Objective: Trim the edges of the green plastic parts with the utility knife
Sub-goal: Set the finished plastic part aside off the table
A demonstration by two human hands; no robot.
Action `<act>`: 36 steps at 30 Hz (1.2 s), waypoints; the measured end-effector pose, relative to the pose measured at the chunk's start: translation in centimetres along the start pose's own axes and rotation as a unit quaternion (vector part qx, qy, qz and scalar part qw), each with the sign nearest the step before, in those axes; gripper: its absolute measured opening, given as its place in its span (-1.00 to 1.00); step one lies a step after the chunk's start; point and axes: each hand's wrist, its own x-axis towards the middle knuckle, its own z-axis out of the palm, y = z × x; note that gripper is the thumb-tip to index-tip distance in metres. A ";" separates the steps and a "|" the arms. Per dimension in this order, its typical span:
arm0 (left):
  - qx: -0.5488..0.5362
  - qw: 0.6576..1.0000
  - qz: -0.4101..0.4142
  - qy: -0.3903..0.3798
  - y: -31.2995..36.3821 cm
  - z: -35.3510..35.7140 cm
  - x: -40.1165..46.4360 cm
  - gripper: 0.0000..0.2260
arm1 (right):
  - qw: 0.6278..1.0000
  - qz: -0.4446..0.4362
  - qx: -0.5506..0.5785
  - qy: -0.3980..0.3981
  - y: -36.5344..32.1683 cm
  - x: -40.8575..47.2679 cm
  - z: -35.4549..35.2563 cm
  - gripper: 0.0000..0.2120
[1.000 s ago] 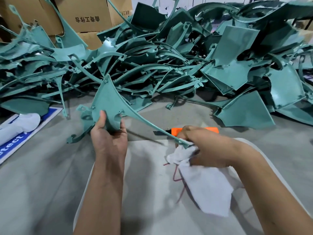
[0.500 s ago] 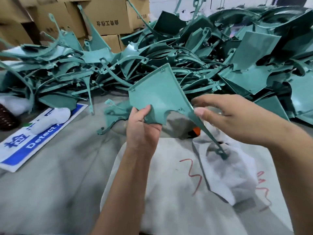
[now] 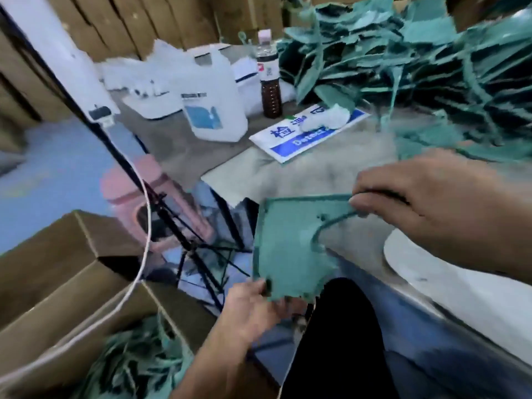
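My left hand (image 3: 253, 306) low, fingers pinching bottom edge of green part (image 3: 285, 243); my right hand (image 3: 437, 208) higher, fingertips gripping top corner.

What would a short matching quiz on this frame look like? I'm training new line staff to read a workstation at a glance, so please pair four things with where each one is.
Things:
1. green plastic part
2. dark bottle
3. white glove
4. cardboard box

Places:
A. on the floor to the left of the table, green pieces inside
B. lying on the blue and white sign
C. upright on the table, beside the white jug
D. held between the left hand and the right hand

Pairs: 1-D, 2-C, 3-B, 4-A
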 end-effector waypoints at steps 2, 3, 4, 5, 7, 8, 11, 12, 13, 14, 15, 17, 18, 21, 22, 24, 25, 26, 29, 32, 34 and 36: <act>0.013 0.997 0.029 0.064 0.2 -6.1 -3.5 -0.32 | 0.990 -0.037 -0.082 -0.104 -4.2 2.6 3.2 -0.69; 0.025 0.994 0.050 0.096 0.2 -9.0 -4.8 -0.50 | 0.982 -0.059 -0.096 -0.149 -6.2 3.7 5.2 -0.71; 0.041 0.985 0.070 0.151 0.3 -12.3 -6.8 -0.66 | 0.973 -0.086 -0.096 -0.193 -8.3 4.7 8.0 -0.73; 0.064 0.976 0.070 0.198 0.2 -15.1 -8.1 -0.74 | 0.963 -0.108 -0.095 -0.228 -9.4 5.2 10.6 -0.75; 0.084 0.963 0.058 0.251 -0.1 -19.6 -10.8 -0.76 | 0.944 -0.130 -0.059 -0.296 -11.4 6.1 16.7 -0.75; 0.101 0.953 0.059 0.279 -0.3 -21.7 -12.3 -0.75 | 0.932 -0.132 -0.028 -0.337 -12.6 6.4 20.1 -0.73; 0.116 0.894 0.060 0.428 -1.1 -26.7 -16.3 -0.68 | 0.899 -0.113 0.061 -0.418 -15.4 6.1 28.2 -0.67; 0.125 0.863 0.071 0.485 -1.4 -28.0 -17.4 -0.73 | 0.895 -0.101 0.086 -0.427 -16.3 5.5 30.3 -0.74; 0.137 0.830 0.070 0.537 -1.7 -29.5 -18.5 -0.79 | 0.893 -0.093 0.105 -0.427 -17.0 4.9 32.5 -0.82; 0.147 0.803 0.069 0.574 -1.7 -31.0 -19.6 -0.83 | 0.892 -0.091 0.118 -0.426 -17.7 4.2 34.5 -0.82; 0.151 0.782 0.070 0.601 -1.6 -31.9 -20.6 -0.83 | 0.889 -0.094 0.128 -0.430 -18.4 3.5 36.2 -0.75; 0.138 0.739 0.092 0.653 -1.4 -33.4 -22.7 -0.79 | 0.867 -0.090 0.161 -0.464 -20.0 2.2 38.2 -0.59; 0.139 0.706 0.101 0.687 -1.2 -34.1 -23.8 -0.76 | 0.858 -0.096 0.165 -0.477 -20.6 1.8 38.9 -0.51; 0.139 0.608 0.133 0.770 -0.3 -34.7 -25.4 -0.73 | 0.854 -0.090 0.172 -0.482 -20.6 1.5 39.9 -0.44; 0.148 0.593 0.141 0.779 0.0 -34.2 -24.9 -0.74 | 0.859 -0.077 0.179 -0.474 -20.3 1.6 39.7 -0.48; 0.220 0.566 0.178 0.774 0.5 -32.0 -22.1 -0.82 | 0.876 -0.058 0.187 -0.441 -19.1 2.0 38.5 -0.57; 0.271 0.555 0.209 0.758 0.6 -30.5 -20.4 -0.89 | 0.886 -0.048 0.195 -0.417 -18.5 2.3 37.6 -0.61; 0.324 0.556 0.250 0.723 0.7 -28.7 -17.9 -0.96 | 0.900 -0.034 0.208 -0.382 -17.5 2.8 36.3 -0.65; 0.468 0.555 0.381 0.572 0.8 -20.4 -10.1 -0.90 | 0.940 0.003 0.253 -0.230 -13.8 3.9 31.5 -0.74; 0.512 0.575 0.497 0.401 0.2 -9.2 -2.8 -0.91 | 0.957 0.017 0.288 -0.009 -8.5 3.7 24.9 -0.81; 0.505 0.608 0.539 0.292 -1.8 -1.5 1.5 -0.89 | 0.947 0.033 0.270 0.168 -4.1 2.1 19.9 -0.81; 0.500 0.630 0.563 0.192 -4.4 5.2 4.6 -0.90 | 0.916 0.070 0.241 0.314 0.1 -0.4 15.7 -0.84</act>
